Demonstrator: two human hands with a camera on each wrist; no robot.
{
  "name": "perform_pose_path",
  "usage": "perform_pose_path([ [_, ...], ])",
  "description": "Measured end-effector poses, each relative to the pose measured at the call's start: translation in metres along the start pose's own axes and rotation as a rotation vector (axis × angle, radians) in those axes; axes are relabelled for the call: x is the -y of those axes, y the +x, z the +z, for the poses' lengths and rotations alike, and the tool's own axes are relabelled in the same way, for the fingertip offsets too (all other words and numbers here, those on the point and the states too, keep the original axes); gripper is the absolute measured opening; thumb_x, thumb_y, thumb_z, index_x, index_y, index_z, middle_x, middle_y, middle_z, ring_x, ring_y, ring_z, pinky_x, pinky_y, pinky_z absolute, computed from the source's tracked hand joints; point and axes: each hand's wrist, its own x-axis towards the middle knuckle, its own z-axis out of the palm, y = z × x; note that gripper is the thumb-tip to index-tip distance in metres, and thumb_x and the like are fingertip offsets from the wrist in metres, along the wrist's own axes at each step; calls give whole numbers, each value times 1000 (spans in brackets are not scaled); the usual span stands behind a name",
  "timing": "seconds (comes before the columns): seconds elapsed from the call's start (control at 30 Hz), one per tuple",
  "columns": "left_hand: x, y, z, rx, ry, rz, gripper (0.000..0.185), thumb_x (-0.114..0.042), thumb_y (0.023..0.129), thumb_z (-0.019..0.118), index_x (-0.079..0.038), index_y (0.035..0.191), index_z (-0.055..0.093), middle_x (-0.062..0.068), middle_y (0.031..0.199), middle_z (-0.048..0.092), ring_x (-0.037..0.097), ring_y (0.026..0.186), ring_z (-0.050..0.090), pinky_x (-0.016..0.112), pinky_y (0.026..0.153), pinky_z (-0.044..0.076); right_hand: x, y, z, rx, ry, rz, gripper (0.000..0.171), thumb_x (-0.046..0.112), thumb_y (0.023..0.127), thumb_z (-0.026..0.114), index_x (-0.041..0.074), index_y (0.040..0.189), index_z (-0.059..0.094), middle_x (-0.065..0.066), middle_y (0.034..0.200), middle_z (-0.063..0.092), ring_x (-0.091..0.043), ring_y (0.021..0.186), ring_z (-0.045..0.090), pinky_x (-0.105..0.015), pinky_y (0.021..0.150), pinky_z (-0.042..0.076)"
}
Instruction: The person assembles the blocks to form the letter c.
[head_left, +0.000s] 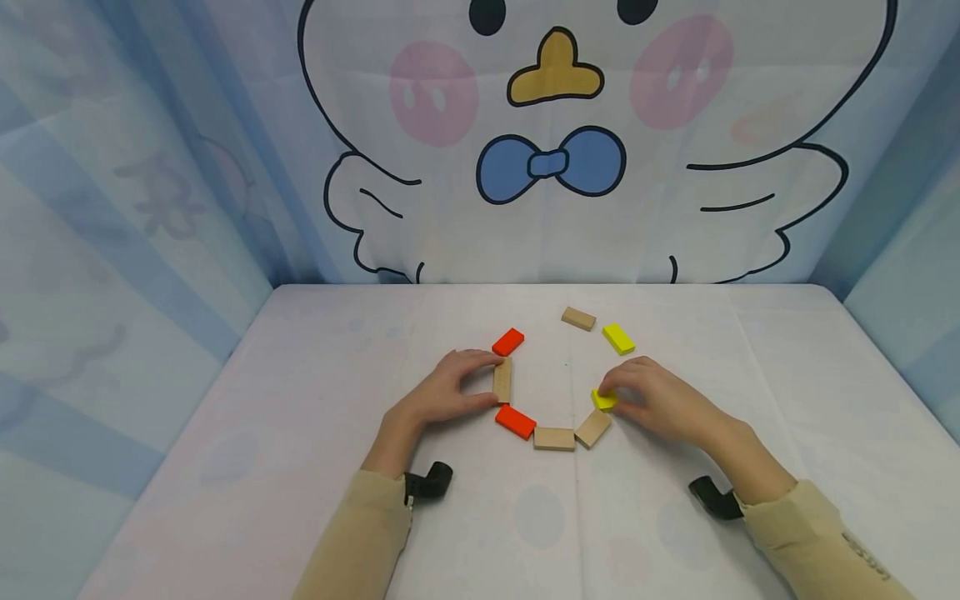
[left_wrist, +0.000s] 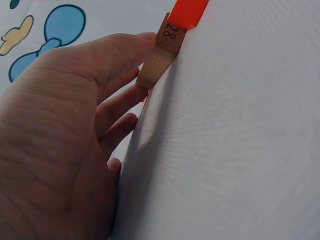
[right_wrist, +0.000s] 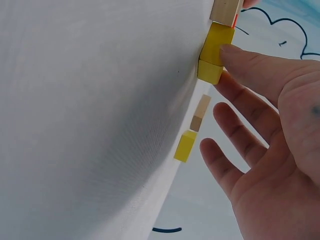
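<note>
My left hand [head_left: 450,387] holds a plain wooden block [head_left: 502,381] by its two ends, index finger at the far end and thumb at the near end. Written on that block is "28", seen in the left wrist view. One red block [head_left: 508,342] lies at its far end, another red block [head_left: 516,422] at its near end. With thumb and index finger, my right hand [head_left: 660,400] pinches a yellow block [right_wrist: 216,45] while the other fingers stay spread. This yellow block sits at the end of a plain wooden block [head_left: 593,428], and its far side is partly hidden by the fingers.
Another wooden block [head_left: 554,439] lies at the front of the curved row of blocks. Farther back are a wooden block [head_left: 578,318] and a second yellow block [head_left: 618,339]. A white cloth covers the table [head_left: 337,350]; a printed curtain [head_left: 547,233] hangs behind it.
</note>
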Motion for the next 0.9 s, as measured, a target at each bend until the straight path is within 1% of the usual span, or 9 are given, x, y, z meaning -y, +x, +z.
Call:
perform_pose_path([
  [0.27, 0, -1, -1, 0, -5, 5, 57, -27, 92, 73, -12, 144, 56, 7, 148, 51, 26, 141, 38, 49, 121, 13, 1, 0, -1, -8, 0, -2, 26, -2, 83, 79, 13, 105, 73, 1, 111, 69, -32, 113, 57, -55, 100, 44],
  [0.5, 1, 0, -1, 2, -1, 8, 57, -26, 92, 73, -12, 145, 56, 8, 149, 50, 27, 141, 38, 49, 121, 12, 4, 4, -11, -30, 13, 40, 25, 0, 88, 75, 10, 110, 72, -1, 114, 67, -33, 115, 54, -56, 102, 43],
  [0.73, 2, -1, -1, 0, -4, 13, 57, -26, 92, 74, -12, 144, 56, 8, 149, 50, 28, 141, 38, 49, 121, 15, 7, 20, -20, -71, 14, 20, 25, 1, 89, 74, 4, 114, 71, -8, 117, 67, -35, 118, 53, -56, 103, 43],
  [0.9, 2, -1, -1, -1, -7, 20, 57, -26, 92, 74, -12, 144, 57, 8, 148, 50, 28, 141, 38, 50, 120, 18, 9, 39, -23, -76, 11, 29, 27, 4, 91, 73, 3, 118, 70, -12, 122, 66, -35, 121, 52, -55, 103, 43],
])
